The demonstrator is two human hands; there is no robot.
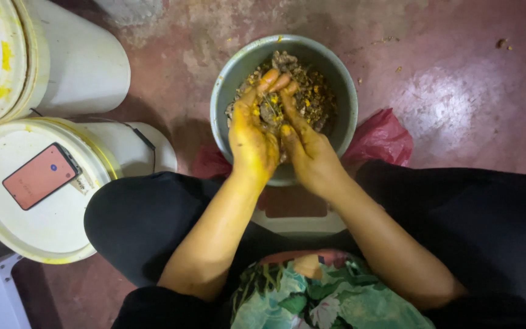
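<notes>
Both hands, left hand (252, 137) and right hand (312, 152), press together over the metal bowl (226, 79), fingers cupped around the brown-yellow mixture (318, 97). A phone (39, 175) lies on the white bucket lid (44, 231) near its left edge

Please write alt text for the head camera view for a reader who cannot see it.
Seated person's left hand and right hand, stained yellow, press together a lumpy brown-yellow mixture over a grey metal bowl on a reddish floor. A phone lies on a white bucket lid.

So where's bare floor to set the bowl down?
Bare red floor lies right of the round grey metal bowl, beyond the red plastic bag. The left is crowded: two white plastic buckets, one lid carrying a phone.
</notes>
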